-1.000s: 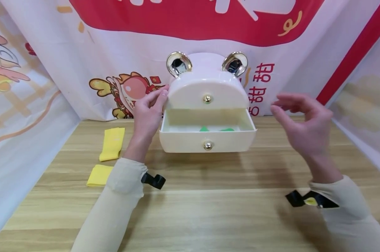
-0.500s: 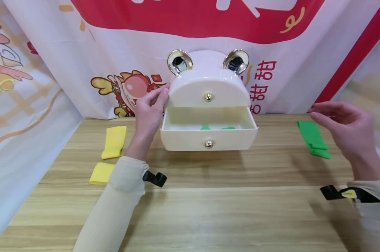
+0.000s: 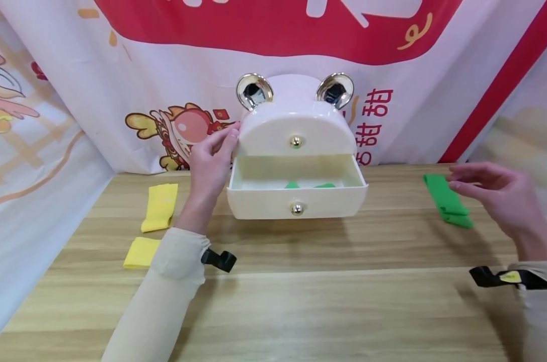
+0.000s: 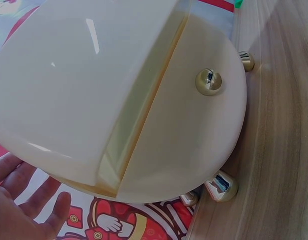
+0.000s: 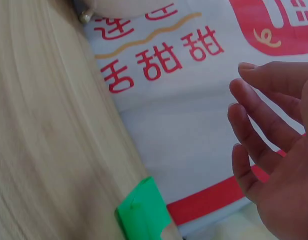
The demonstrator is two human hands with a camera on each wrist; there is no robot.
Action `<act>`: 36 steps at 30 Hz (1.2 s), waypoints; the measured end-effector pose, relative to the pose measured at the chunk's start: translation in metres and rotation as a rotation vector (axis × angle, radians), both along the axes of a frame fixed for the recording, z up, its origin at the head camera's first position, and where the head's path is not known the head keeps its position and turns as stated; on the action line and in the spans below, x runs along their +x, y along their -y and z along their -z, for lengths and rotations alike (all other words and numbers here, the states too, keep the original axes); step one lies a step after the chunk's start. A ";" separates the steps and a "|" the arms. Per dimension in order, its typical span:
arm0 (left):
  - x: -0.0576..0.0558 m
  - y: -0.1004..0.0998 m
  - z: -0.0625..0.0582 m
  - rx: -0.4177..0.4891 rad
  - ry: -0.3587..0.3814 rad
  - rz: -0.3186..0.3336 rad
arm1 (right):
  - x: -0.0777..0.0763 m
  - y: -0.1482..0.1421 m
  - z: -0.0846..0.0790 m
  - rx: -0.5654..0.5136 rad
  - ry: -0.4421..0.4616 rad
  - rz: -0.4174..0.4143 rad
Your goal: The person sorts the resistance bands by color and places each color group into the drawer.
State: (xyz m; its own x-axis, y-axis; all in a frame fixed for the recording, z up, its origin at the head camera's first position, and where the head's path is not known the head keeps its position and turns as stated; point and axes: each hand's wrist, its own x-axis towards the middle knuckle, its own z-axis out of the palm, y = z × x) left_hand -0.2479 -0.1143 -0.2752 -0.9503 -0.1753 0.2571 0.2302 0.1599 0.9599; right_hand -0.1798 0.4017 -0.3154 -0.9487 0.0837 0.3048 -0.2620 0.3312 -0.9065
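Head: tabletop (image 3: 327, 311), backdrop (image 3: 164, 75) apparently cloth.

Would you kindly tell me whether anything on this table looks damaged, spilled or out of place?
Nothing looks spilled or damaged. Only the green strip by the right hand looks slightly untidy, its near end bunched in folds. The white box stands upright, its lower drawer open.

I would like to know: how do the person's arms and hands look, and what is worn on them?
The left hand and the right hand wear no gloves. The left sleeve and right sleeve are plain cream, the left one bunched near its cuff. Each arm has a black wrist piece; the right one bears a small yellow patch.
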 end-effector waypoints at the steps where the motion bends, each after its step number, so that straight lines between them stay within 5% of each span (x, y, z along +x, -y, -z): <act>1: 0.000 0.001 0.000 0.001 0.002 -0.001 | 0.000 -0.003 0.002 0.050 0.031 0.025; 4: 0.001 0.001 0.001 0.004 0.003 0.002 | 0.001 -0.011 0.009 0.177 0.110 0.077; 11: 0.000 0.001 0.000 0.016 0.002 0.015 | -0.003 -0.034 0.029 0.206 0.236 0.046; 26: 0.000 0.002 0.001 -0.004 0.008 0.012 | -0.005 -0.068 0.059 0.386 0.379 -0.058; 36: 0.000 0.002 0.000 -0.006 -0.003 0.005 | -0.006 -0.073 0.060 0.472 0.411 -0.013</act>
State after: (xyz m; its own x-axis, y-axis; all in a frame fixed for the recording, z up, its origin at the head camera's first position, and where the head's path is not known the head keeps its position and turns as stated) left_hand -0.2478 -0.1160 -0.2757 -0.9503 -0.1692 0.2613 0.2342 0.1641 0.9582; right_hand -0.1854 0.4748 -0.3755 -0.9964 0.0171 -0.0835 0.0703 0.7195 -0.6910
